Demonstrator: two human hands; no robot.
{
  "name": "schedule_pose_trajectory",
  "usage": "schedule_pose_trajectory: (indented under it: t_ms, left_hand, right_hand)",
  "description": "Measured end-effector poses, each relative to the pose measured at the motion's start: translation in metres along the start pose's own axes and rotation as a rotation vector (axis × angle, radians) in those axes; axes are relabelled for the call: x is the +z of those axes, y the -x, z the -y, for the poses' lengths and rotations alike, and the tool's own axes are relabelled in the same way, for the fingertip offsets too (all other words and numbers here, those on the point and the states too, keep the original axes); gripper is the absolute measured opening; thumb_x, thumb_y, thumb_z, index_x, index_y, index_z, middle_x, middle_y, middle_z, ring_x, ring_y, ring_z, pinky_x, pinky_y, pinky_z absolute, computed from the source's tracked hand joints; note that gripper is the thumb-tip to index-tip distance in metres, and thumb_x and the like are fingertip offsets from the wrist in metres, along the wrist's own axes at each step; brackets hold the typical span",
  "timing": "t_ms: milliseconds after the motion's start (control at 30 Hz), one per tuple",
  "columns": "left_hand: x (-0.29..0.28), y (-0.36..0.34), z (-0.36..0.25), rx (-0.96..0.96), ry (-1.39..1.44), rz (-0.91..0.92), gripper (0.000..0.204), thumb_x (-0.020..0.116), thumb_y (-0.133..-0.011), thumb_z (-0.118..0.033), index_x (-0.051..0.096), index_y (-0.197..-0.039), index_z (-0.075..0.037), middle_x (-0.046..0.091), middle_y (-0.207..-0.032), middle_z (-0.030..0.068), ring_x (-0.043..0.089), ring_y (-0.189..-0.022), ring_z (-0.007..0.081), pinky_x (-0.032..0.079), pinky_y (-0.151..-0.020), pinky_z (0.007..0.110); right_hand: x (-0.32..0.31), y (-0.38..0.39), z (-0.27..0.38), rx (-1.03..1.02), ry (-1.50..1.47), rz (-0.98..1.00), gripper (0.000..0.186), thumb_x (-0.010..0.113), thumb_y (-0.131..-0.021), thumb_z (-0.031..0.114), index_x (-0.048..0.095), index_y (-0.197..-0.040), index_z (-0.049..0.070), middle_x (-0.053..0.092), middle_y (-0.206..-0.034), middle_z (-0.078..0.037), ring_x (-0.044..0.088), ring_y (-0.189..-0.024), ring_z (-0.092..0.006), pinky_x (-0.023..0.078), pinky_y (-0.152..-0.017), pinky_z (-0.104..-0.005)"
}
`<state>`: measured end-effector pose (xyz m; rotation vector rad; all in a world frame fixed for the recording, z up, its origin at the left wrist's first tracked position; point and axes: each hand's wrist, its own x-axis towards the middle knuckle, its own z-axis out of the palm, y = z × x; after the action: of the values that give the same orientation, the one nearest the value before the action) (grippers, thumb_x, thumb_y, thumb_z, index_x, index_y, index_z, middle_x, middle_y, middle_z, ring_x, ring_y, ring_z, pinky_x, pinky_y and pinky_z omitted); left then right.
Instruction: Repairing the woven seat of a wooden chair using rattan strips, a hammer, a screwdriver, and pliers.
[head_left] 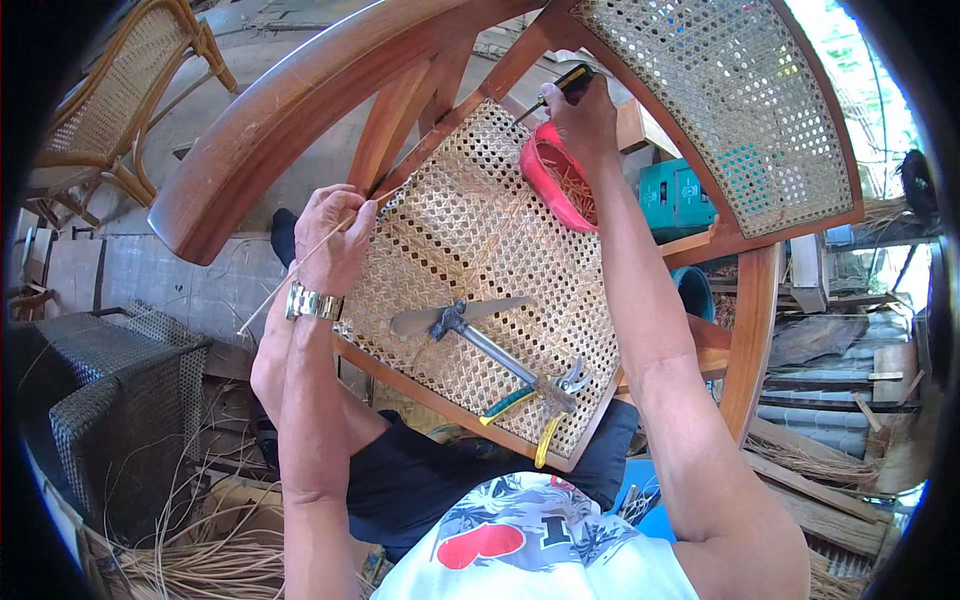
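Observation:
A woven cane seat [440, 215] in a brown wooden chair frame lies in front of me. My left hand [335, 235] is at the seat's left edge, its thumb and fingers pinching a thin cane strand [275, 296] that trails down to the left. Up at the far right, my right hand [583, 115] grips a screwdriver [567, 82] with a black and yellow handle; its thin shaft points down at the weave. Beside that hand, a red bowl [541, 186] holds short cane pieces. On the near part of the seat lie a hammer [490, 345], a flat blade [410, 322] and yellow-and-green-handled pliers [573, 378].
The curved wooden armrest [300, 95] arches over the far left, and the cane backrest [720, 110] rises at the far right. A green crate [675, 195] stands behind the chair. Another cane chair [130, 85], a dark woven piece [120, 400] and loose cane bundles [210, 565] surround me.

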<state>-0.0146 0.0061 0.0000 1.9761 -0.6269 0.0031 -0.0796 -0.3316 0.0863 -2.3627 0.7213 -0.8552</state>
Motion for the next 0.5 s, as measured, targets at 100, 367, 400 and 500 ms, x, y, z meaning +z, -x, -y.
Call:
schedule_pose_trajectory:
  t_ms: [100, 367, 400, 500]
  left_hand:
    - [0.002, 0.0, 0.002, 0.018, 0.015, -0.024, 0.02, 0.076, -0.086, -0.022, 0.074, -0.09, -0.002, 0.071, -0.11, 0.0125, 0.069, -0.101, 0.026, 0.052, -0.091, 0.037]
    - [0.004, -0.003, 0.003, 0.079, 0.039, -0.036, 0.016, 0.075, -0.087, -0.018, 0.073, -0.09, -0.002, 0.072, -0.11, 0.0118, 0.069, -0.1, 0.0242, 0.052, -0.089, 0.035]
    - [0.004, -0.003, 0.004, 0.104, 0.01, -0.026, 0.016, 0.075, -0.087, -0.017, 0.073, -0.09, -0.002, 0.072, -0.11, 0.0114, 0.069, -0.1, 0.0231, 0.052, -0.089, 0.034]
    - [0.005, -0.003, 0.006, 0.095, 0.018, -0.004, 0.017, 0.076, -0.086, -0.018, 0.073, -0.091, -0.002, 0.073, -0.109, 0.0104, 0.069, -0.098, 0.0204, 0.053, -0.087, 0.033]
  right_hand:
    - [0.001, 0.004, 0.0, -0.026, 0.045, -0.002, 0.046, 0.077, -0.085, 0.027, 0.051, -0.105, -0.005, 0.071, -0.087, -0.021, 0.073, -0.081, -0.0332, 0.056, -0.074, -0.0413]
    - [0.014, 0.009, 0.001, 0.008, 0.007, 0.092, 0.043, 0.078, -0.085, 0.027, 0.055, -0.104, -0.004, 0.072, -0.084, -0.019, 0.074, -0.08, -0.0299, 0.057, -0.074, -0.0397]
    - [0.013, 0.015, 0.002, 0.013, 0.087, 0.104, 0.043, 0.078, -0.085, 0.028, 0.057, -0.105, -0.004, 0.073, -0.084, -0.019, 0.074, -0.081, -0.0295, 0.057, -0.075, -0.0399]
    - [-0.006, 0.047, 0.012, -0.133, 0.154, -0.069, 0.039, 0.076, -0.086, 0.03, 0.063, -0.104, -0.001, 0.073, -0.093, -0.019, 0.072, -0.088, -0.0365, 0.056, -0.078, -0.0411]
